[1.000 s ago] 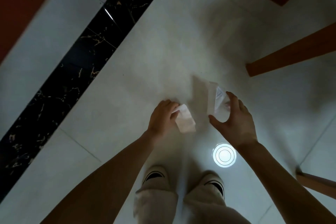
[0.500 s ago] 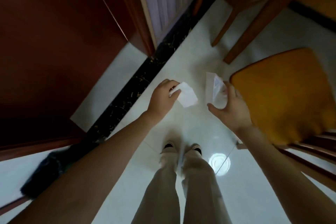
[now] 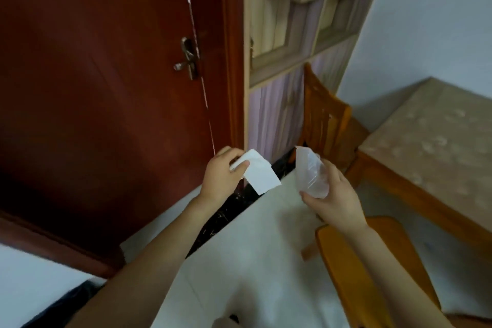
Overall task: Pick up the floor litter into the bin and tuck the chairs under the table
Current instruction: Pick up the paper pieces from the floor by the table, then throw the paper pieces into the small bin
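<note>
We count two pieces of litter, both off the floor (image 3: 253, 247) and held up in front of the door (image 3: 106, 88). The left hand (image 3: 222, 173) pinches a white sheet of paper (image 3: 259, 174) by one corner between thumb and curled fingers, while the right hand (image 3: 332, 194) grips a clear plastic wrapper (image 3: 310, 170) from below. We see two wooden chairs. The far chair (image 3: 323, 120) stands against the wall beside the table (image 3: 431, 141), its seat hidden behind the wrapper and the right hand. The near chair (image 3: 334, 255) shows only its seat, partly covered by the right forearm and cut off at the bottom edge. The table runs out of view to the right. The wrapper's print is too blurred to read.
</note>
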Available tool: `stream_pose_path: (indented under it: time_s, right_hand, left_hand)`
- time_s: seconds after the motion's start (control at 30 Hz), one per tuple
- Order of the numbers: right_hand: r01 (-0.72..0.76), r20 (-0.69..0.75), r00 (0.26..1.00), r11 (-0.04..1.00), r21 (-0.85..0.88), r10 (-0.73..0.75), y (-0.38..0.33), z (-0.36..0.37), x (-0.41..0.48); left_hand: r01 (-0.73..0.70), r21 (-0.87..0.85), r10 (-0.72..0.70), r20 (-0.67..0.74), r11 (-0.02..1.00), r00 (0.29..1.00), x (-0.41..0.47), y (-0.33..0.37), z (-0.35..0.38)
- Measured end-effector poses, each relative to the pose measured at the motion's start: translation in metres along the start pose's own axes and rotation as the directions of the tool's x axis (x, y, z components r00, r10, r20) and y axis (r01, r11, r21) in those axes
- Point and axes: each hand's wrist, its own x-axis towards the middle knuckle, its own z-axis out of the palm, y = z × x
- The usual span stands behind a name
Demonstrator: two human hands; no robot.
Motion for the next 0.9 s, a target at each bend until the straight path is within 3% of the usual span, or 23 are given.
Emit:
stream_pose_path:
  time_s: [0.2, 0.4, 0.67, 0.9]
  right_hand:
    - [0.182, 0.118, 0.973, 0.974, 0.137, -0.199, -0.022, 0.009, -0.022]
    - [0.373, 0.271, 0.858, 0.893, 0.254, -0.436, -0.059, 0.051, -0.053]
    - [0.621, 0.416, 0.543, 0.682, 0.385, -0.729, -0.155, 0.126, -0.123]
    - [0.687, 0.451, 0.333, 0.541, 0.485, -0.828, -0.234, 0.197, -0.218]
  left_hand:
    - [0.171, 0.014, -0.166, -0.175, 0.985, 0.971, -0.084, 0.020, -0.022]
    - [0.476, -0.007, -0.450, -0.343, 0.879, 0.825, -0.191, 0.008, -0.041]
    - [0.666, -0.075, -0.561, -0.614, 0.742, 0.556, -0.338, 0.006, -0.125]
    - [0.781, -0.207, -0.649, -0.696, 0.589, 0.306, -0.467, -0.013, -0.184]
